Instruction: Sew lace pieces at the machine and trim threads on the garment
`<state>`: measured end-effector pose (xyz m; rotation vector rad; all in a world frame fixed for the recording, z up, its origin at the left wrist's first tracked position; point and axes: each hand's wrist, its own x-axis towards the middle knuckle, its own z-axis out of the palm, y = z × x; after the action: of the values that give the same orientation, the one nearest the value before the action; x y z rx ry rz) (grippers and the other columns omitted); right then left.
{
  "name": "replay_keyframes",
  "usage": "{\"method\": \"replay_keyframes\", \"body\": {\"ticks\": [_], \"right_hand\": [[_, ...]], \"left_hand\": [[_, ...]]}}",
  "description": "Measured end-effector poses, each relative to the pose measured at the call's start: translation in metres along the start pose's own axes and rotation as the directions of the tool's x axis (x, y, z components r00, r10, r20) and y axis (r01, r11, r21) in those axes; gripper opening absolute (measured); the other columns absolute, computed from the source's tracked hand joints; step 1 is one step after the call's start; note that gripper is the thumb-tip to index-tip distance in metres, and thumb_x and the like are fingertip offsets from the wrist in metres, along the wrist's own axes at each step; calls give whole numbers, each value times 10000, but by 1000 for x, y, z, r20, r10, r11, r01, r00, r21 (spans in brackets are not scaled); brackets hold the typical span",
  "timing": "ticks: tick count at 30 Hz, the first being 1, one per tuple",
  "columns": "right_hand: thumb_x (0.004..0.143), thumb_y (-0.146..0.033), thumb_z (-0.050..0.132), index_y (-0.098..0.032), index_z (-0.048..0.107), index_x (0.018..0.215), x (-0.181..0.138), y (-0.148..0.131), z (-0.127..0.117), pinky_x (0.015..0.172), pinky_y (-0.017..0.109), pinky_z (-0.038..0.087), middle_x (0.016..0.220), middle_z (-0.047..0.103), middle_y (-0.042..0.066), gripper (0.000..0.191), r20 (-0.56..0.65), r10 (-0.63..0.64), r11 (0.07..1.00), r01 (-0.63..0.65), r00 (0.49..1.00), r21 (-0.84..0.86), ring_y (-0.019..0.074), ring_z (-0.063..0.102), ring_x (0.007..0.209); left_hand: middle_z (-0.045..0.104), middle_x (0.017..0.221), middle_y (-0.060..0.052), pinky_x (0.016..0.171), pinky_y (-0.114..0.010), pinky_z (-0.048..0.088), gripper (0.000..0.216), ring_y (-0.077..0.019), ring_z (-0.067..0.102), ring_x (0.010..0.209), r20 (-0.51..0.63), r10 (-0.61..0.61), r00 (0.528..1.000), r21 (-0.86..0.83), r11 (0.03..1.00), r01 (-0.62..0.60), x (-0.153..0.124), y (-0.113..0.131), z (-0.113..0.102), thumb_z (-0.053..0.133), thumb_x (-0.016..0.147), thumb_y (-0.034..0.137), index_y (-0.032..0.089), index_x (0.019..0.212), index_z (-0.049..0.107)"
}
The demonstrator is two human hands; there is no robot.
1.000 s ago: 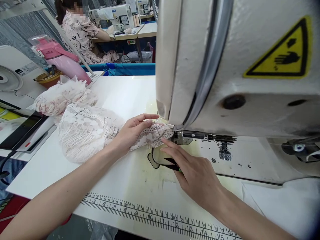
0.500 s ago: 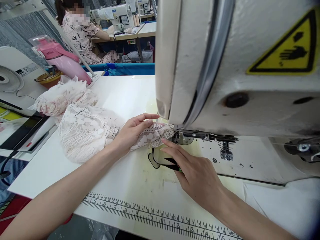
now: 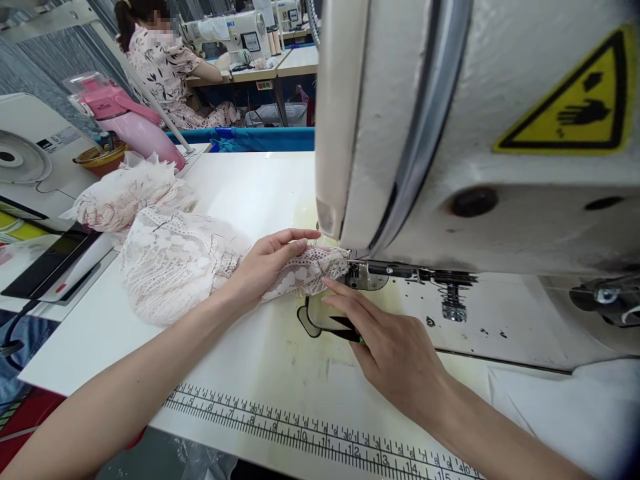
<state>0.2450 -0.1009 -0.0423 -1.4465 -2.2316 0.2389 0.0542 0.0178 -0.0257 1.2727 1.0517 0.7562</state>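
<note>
White lace fabric [image 3: 167,267] lies bunched on the table and narrows to the right, its end at the presser foot of the sewing machine [image 3: 363,270]. Over the narrowed lace rests my left hand [image 3: 265,263], index finger and thumb stretched out and apart; the other fingers are mostly hidden. My right hand [image 3: 387,340] is closed around thread snips [image 3: 344,329] with black blades and a bit of green, the blades pointing left. Its index fingertip touches the lace edge close to the foot. The needle cannot be made out.
The machine head [image 3: 400,120] fills the upper right. A printed ruler [image 3: 310,430] runs along the table's front edge. At the left are more ruffled lace [image 3: 133,193], a pink bottle [image 3: 127,123] and a brown bowl [image 3: 103,158]. A co-worker [image 3: 160,73] sits beyond.
The whole view has shifted slightly right. Both hands, the lace and the snips keep their places relative to one another.
</note>
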Motion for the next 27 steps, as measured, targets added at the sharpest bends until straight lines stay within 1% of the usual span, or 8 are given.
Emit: {"method": "replay_keyframes", "body": {"ticks": [7, 11, 14, 16, 18, 21, 24, 27], "right_hand": [[705, 21, 369, -189, 556, 1191, 1, 0, 1, 328, 260, 393, 1421, 549, 14, 562, -8, -5, 1000, 5, 1000, -23, 117, 674, 539], [702, 24, 366, -194, 536, 1227, 2, 0, 0, 346, 279, 446, 1423, 550, 19, 594, -7, -10, 1000, 10, 1000, -24, 134, 688, 562], [700, 21, 368, -202, 531, 1242, 2, 1, -2, 389, 275, 496, 1424, 552, 25, 609, -6, -5, 999, 5, 1000, 41, 168, 732, 745], [734, 16, 371, -212, 544, 1231, 1, 3, -4, 471, 258, 543, 1380, 588, 32, 574, -24, 9, 990, -6, 1000, 138, 186, 717, 943], [796, -7, 386, -215, 559, 1222, 0, 4, -6, 589, 252, 578, 1289, 638, 50, 505, -55, 52, 969, -37, 997, 244, 182, 685, 1032], [885, -101, 441, -223, 536, 1294, 2, 5, -12, 668, 270, 579, 1133, 692, 60, 437, -63, 199, 930, -168, 978, 328, 174, 692, 945], [936, -214, 474, -277, 471, 1395, 11, 4, -18, 651, 296, 548, 916, 707, 19, 464, 70, 315, 891, -320, 947, 322, 172, 681, 778], [968, -307, 468, -287, 547, 1305, 24, 3, -19, 656, 306, 495, 726, 648, -27, 347, 171, 336, 875, -375, 926, 307, 153, 617, 644]], "left_hand": [[747, 1009, -31, 698, -207, 504, 286, -183, 638, 1064, 8, -10, 1000, 56, 998, 9, 1, 4, 0, 660, 878, 364, 254, 1136, 717], [747, 1033, -34, 690, -218, 522, 289, -191, 651, 1054, 13, -3, 1000, 91, 996, 2, -1, 9, 1, 629, 904, 373, 260, 1159, 704], [761, 923, -39, 739, -261, 555, 334, -193, 695, 926, 81, 12, 997, 131, 991, -23, -4, 11, 0, 689, 866, 355, 244, 1181, 685], [764, 893, -40, 769, -279, 566, 388, -194, 708, 880, 129, 29, 991, 168, 985, -50, -7, 11, -1, 748, 816, 318, 232, 1187, 673], [764, 917, -46, 790, -284, 567, 394, -195, 711, 888, 152, 43, 987, 187, 980, -72, -9, 10, -2, 766, 795, 300, 221, 1169, 673], [760, 936, -52, 795, -286, 563, 342, -193, 711, 900, 204, 56, 977, 173, 981, -92, -11, 7, -2, 731, 819, 307, 209, 1141, 669], [752, 941, -56, 794, -290, 555, 354, -192, 707, 902, 289, 47, 956, 162, 982, -97, -13, 6, 1, 697, 828, 267, 199, 1171, 639], [746, 994, -69, 816, -307, 541, 377, -204, 696, 948, 356, 33, 934, 133, 987, -85, -13, 5, 4, 670, 833, 263, 193, 1200, 616]]}}
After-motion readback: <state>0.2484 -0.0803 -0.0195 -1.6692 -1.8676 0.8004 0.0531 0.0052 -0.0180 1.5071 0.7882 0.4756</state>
